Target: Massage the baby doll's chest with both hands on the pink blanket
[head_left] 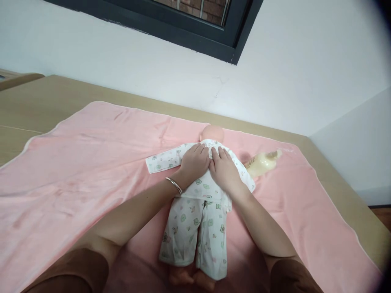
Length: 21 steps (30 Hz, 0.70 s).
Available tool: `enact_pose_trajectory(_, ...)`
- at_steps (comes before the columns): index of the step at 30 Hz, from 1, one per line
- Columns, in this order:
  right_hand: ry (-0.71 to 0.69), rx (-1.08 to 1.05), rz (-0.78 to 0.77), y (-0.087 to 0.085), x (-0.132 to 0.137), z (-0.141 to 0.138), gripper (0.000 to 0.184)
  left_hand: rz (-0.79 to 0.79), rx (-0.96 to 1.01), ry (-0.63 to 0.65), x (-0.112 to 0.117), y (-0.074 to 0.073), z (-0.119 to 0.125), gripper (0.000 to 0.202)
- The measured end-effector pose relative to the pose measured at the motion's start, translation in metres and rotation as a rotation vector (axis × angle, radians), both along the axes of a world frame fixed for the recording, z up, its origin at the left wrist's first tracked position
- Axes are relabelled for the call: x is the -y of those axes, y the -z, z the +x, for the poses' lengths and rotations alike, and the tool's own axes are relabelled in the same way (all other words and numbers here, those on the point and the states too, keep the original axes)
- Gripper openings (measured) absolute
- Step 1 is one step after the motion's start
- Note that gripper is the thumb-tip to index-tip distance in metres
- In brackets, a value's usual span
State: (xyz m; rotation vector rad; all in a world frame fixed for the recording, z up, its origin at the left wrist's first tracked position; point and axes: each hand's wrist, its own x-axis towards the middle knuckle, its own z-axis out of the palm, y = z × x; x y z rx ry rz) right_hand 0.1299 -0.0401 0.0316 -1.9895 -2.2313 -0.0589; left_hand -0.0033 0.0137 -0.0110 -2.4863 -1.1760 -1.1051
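Note:
A baby doll (pixel 213 133) lies lengthwise on the pink blanket, its bald head away from me and its feet toward me. It wears a white long-sleeved top (pixel 198 188) and matching trousers (pixel 183 230), printed with small green and pink figures. My left hand (pixel 196 161), with a silver bangle at the wrist, rests flat on the left side of the doll's upper body. Beside it, my right hand (pixel 224 169) lies on the right side, fingers stretched out. Both thumbs come close together at the middle. One sleeve reaches out to the left; the other slants down to the right.
A pale yellow glossy bottle (pixel 263 163) lies on its side right of the doll. The pink blanket (pixel 91 162) covers much of the wooden table (pixel 70 91). Behind stand a white wall (pixel 128 57) and a dark window frame (pixel 195 36).

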Motion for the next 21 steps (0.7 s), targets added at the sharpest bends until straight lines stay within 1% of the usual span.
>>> enact_pose_trajectory(4, 0.031, 0.037, 0.041, -0.002, 0.010, -0.011, 0.053, -0.033, 0.013, -0.037, 0.006, -0.003, -0.001, 0.022)
enact_pose_trajectory(8, -0.028, -0.066, 0.044, 0.003, -0.001, -0.001, 0.055, -0.086, 0.108, -0.032, 0.001, 0.000, -0.001, 0.023)
enact_pose_trajectory(12, -0.076, -0.218, 0.063, 0.009, -0.016, 0.015, 0.058, -0.179, 0.173, 0.040, -0.008, 0.007, 0.000, 0.033)
enact_pose_trajectory(15, -0.136, -0.315, 0.100, 0.010, -0.018, 0.021, 0.055, -0.236, 0.216, 0.096, -0.013, 0.013, -0.001, 0.040)
enact_pose_trajectory(19, -0.157, -0.374, 0.235, 0.011, -0.016, 0.018, 0.050, -0.205, 0.269, 0.177, -0.012, 0.018, -0.005, 0.048)
enact_pose_trajectory(21, -0.168, -0.349, 0.231, 0.012, -0.014, 0.014, 0.052, -0.178, 0.284, 0.205, -0.011, 0.019, -0.007, 0.050)
